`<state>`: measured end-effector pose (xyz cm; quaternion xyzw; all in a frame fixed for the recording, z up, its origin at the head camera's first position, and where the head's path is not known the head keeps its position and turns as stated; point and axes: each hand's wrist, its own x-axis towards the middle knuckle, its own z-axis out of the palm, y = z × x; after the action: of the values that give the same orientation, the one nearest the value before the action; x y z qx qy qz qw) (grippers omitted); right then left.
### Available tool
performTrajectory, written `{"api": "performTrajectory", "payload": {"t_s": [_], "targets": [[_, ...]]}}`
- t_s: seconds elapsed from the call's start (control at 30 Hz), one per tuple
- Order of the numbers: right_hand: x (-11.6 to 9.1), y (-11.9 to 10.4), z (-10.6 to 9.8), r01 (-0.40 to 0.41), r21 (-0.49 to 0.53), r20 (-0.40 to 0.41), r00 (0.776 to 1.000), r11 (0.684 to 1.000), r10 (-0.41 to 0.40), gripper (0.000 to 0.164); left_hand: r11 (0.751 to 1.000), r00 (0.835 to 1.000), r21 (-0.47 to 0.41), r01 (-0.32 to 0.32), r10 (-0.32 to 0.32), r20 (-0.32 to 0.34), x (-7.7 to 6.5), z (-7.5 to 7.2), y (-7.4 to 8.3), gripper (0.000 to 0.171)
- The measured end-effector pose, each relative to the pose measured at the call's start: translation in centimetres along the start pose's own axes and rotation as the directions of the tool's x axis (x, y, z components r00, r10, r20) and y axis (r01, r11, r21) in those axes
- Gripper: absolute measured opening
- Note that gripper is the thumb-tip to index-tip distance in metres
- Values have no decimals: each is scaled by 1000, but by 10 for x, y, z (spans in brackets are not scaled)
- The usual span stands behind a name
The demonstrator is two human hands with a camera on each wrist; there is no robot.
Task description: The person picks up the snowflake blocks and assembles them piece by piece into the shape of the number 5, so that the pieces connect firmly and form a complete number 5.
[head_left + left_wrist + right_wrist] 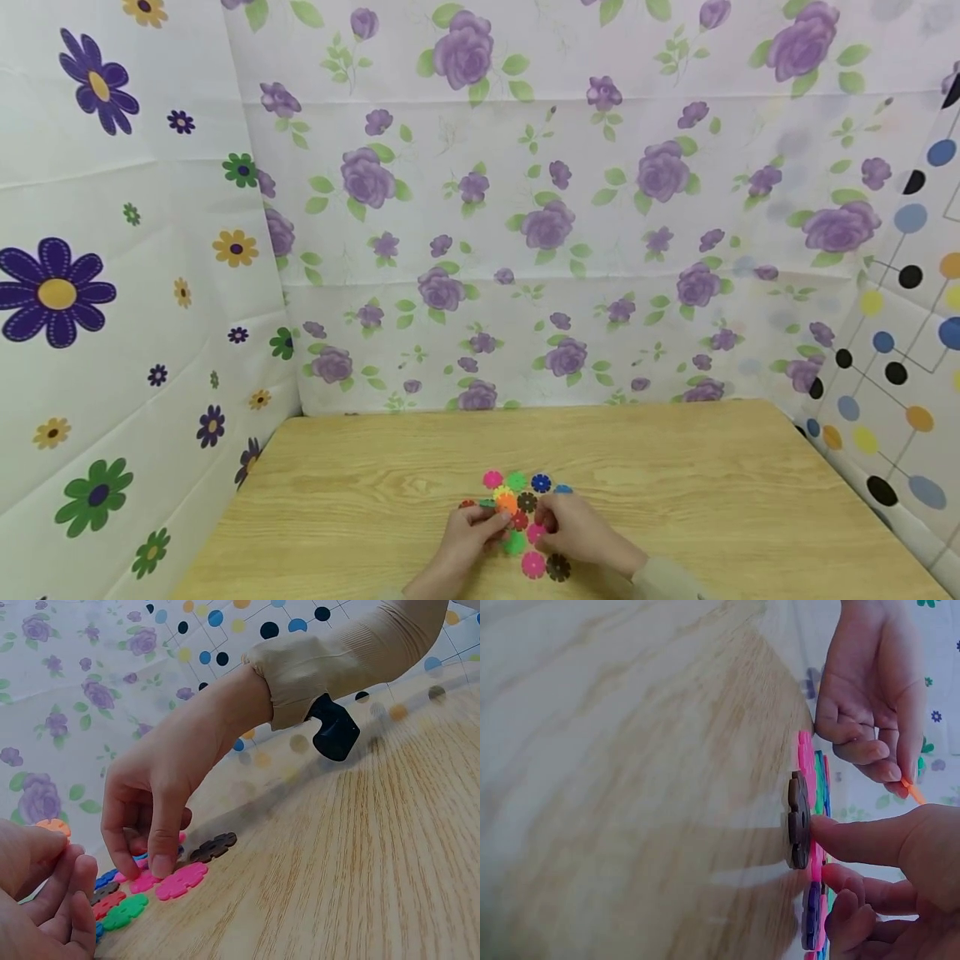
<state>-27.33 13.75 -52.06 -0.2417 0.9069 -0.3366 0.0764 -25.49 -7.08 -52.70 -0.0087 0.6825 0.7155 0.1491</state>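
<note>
Pinched between the thumb and fingers of my left hand (467, 543) is an orange notched plastic disc (507, 502), raised above the pile; the left wrist view shows only its edge (54, 826). My right hand (583, 529) reaches down into the loose discs, thumb and fingertips pinching a pink disc (144, 883) low on the table. Nearer the front lie another pink disc (533, 566) and a dark brown disc (558, 568). A green disc (514, 544) and a red disc (519, 521) lie between the hands. Fingers hide part of the pile.
Beyond the hands lie a pink disc (492, 479), a green disc (516, 481) and a dark blue disc (541, 482). The wooden table (360, 475) is bounded by a rose-patterned cloth (480, 250) behind and patterned cloths at both sides.
</note>
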Motion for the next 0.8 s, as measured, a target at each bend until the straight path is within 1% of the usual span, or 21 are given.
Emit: {"api": "performTrajectory", "payload": {"t_s": [0.27,0.4,0.5,0.63,0.73,0.8], "targets": [[-1,-1,-4,12,12,19,1000,1000,-12,24,1000,1000,-5,3,-3,0,0,0,1,29],[-2,-1,-3,20,57,35,999,998,-22,25,1000,1000,-16,8,-8,3,0,0,0,29],[-4,1,-1,31,94,38,999,995,-35,21,1000,1000,-28,10,-10,4,0,0,0,28],[-7,0,-3,64,152,17,998,986,-68,11,999,1000,-42,-7,7,9,-2,1,-1,28],[-9,-1,-7,95,195,-15,995,976,-94,11,998,999,-50,-30,30,14,-2,2,-1,29],[-10,-2,-10,103,213,-37,995,972,-97,11,998,999,-54,-41,42,15,-1,1,1,30]]}}
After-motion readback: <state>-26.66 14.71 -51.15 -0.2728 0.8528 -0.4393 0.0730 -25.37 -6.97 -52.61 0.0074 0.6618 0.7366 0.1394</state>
